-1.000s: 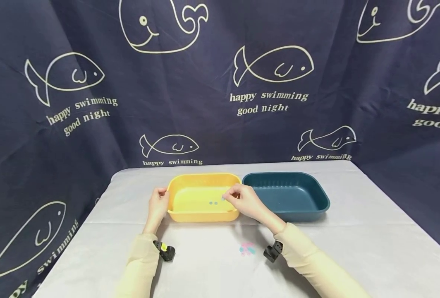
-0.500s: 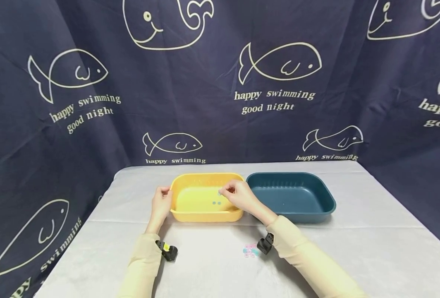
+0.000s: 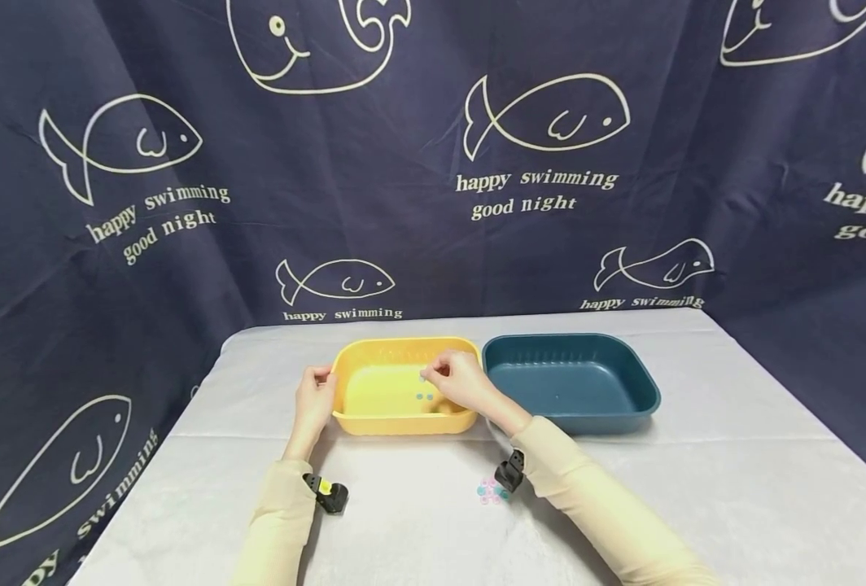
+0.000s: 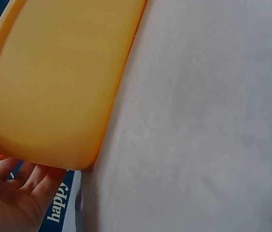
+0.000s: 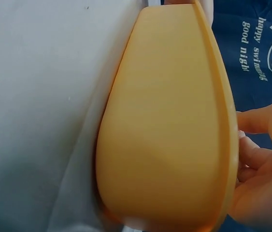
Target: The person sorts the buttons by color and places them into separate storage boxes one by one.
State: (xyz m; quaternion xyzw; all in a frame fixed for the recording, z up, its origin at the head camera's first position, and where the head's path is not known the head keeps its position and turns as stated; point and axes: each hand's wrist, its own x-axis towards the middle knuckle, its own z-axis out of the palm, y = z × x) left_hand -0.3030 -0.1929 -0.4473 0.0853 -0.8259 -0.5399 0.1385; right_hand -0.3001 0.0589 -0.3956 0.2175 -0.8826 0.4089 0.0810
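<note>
A yellow bin [image 3: 404,425] stands on the table, and its left end is gripped by my left hand [image 3: 312,404]. In the left wrist view the fingers [image 4: 44,186] of that hand lie against the outside of the bin's end wall. My right hand [image 3: 465,382] is over the bin's right part, pinching a small blue button-like piece [image 3: 423,377] at the fingertips. On the bin floor just below lie two similar blue pieces [image 3: 419,397]. The right wrist view shows the bin's front wall [image 5: 164,116] and the curled fingers beyond its rim; the pinched piece is hidden there.
A dark teal bin [image 3: 568,423] sits right beside the yellow one. Several small pink and blue button-like pieces [image 3: 490,491] lie on the grey cloth [image 3: 404,505] near the right wrist camera [image 3: 509,470]. A navy curtain [image 3: 433,228] hangs behind the table.
My right hand has moved left and slightly away from me over the yellow bin, with the small blue piece between its fingertips. My left hand keeps its place at the bin's end.
</note>
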